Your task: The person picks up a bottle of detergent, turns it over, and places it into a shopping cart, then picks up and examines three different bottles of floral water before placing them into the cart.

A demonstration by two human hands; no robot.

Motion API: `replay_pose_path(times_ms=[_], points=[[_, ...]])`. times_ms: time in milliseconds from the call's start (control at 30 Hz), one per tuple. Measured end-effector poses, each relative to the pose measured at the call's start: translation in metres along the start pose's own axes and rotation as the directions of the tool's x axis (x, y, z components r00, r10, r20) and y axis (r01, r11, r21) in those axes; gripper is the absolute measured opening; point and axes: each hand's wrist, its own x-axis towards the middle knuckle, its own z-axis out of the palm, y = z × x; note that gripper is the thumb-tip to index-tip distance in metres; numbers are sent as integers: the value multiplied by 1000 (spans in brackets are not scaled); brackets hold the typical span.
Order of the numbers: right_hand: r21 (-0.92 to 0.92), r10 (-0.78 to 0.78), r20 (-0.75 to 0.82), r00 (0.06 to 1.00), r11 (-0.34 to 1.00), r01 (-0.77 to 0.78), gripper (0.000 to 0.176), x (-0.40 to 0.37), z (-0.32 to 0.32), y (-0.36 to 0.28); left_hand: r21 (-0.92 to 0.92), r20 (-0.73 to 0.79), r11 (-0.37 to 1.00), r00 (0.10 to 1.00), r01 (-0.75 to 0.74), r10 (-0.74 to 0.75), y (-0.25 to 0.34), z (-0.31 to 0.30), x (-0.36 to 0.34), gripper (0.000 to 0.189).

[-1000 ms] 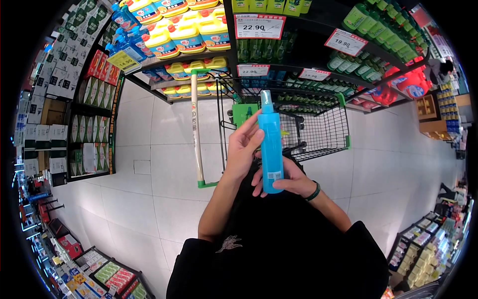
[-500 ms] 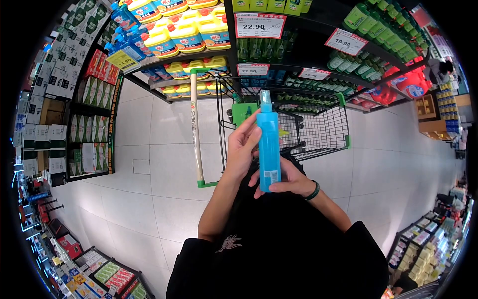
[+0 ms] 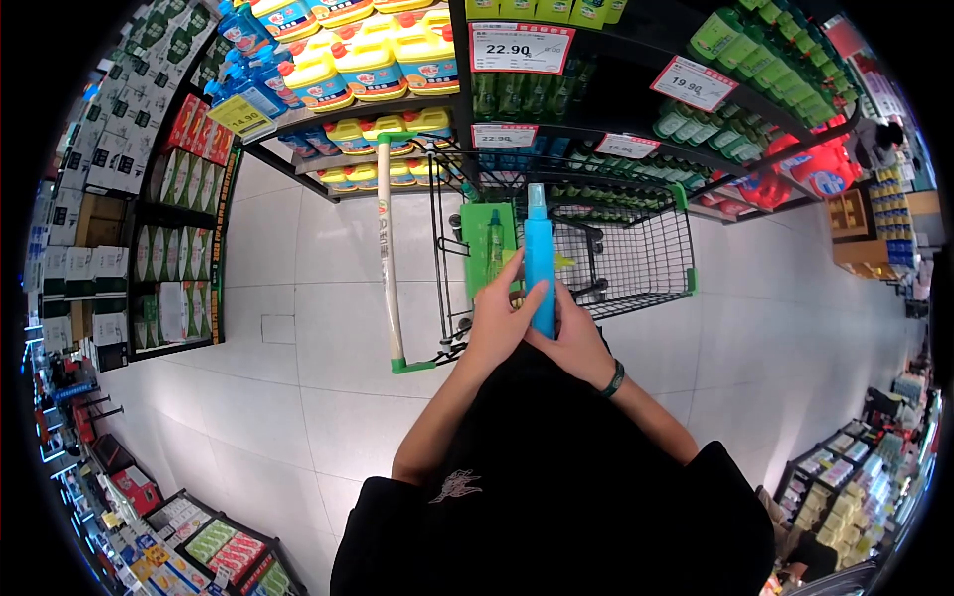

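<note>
A blue spray bottle (image 3: 539, 258) with a clear cap stands nearly upright between both hands, in front of the cart. My left hand (image 3: 504, 310) closes round its lower left side, the thumb on the front. From the right, my right hand (image 3: 578, 340) wraps the lower part, with a dark band on that wrist. Just behind the hands is the shopping cart (image 3: 646, 248), a black wire basket with green corners. Its green panel (image 3: 477, 248), showing a bottle picture, is partly behind my left hand.
The cart's pale handle (image 3: 388, 248) runs along the left. Ahead, a shelf holds yellow jugs (image 3: 368, 68), green bottles (image 3: 760, 55) and price tags (image 3: 520, 50). A black rack of boxes (image 3: 184, 243) stands at the left. Tiled floor (image 3: 248, 397) surrounds the cart.
The bottle has turned to show a narrower side, and its label is no longer seen. My right hand has moved up, closer to my left hand, which has shifted slightly right and down.
</note>
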Motion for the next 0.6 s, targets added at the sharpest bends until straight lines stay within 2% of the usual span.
replay_pose_path(times_ms=[33, 67, 133, 167, 233, 267, 333, 367, 400, 467, 500, 567, 600], points=[[-130, 68, -28, 997, 989, -71, 84, 0, -2, -4, -13, -39, 995, 994, -98, 98, -14, 4, 1, 63], [-130, 72, -28, 997, 989, -75, 84, 0, -3, 0, -15, -38, 995, 995, -95, 95, -15, 4, 0, 63], [-227, 19, -20, 1000, 974, -23, 85, 0, -2, 11, 6, 37, 999, 998, 51, -51, -15, 1, -2, 61], [-227, 23, -20, 1000, 973, -27, 85, 0, -2, 11, 3, 38, 999, 998, 55, -55, -25, 1, -1, 61], [-248, 90, 65, 994, 966, -72, 83, -1, -3, 12, -254, 129, 960, 988, 116, -85, -61, -2, 8, 60], [-249, 95, 62, 994, 966, -77, 83, -1, -3, 16, -257, 133, 959, 987, 119, -87, -71, -5, 13, 60], [-425, -16, 105, 994, 903, 59, 77, -3, -4, 28, -352, 165, 873, 941, 337, -297, -88, -14, 22, 58], [-475, -53, 150, 987, 872, 119, 67, -4, -8, 23, -322, 142, 880, 937, 349, -320, -98, -20, 29, 59], [-475, -47, 146, 988, 873, 112, 67, -5, -8, 24, -322, 148, 878, 935, 355, -323, -115, -26, 37, 59], [-469, -88, 228, 970, 863, 188, 61, -6, -8, 27, -44, -60, 969, 968, 243, -245, -149, -34, 57, 59], [-461, -54, 242, 969, 872, 164, 57, -7, -9, 24, -44, -54, 968, 967, 246, -248, -156, -36, 65, 59], [-475, -41, 245, 969, 866, 156, 57, -10, -9, 26, 121, -154, 951, 952, 284, -265, -170, -38, 82, 54], [-487, -32, 252, 967, 859, 155, 57, -12, -10, 27, 120, -148, 951, 952, 286, -268, -181, -38, 91, 54]])
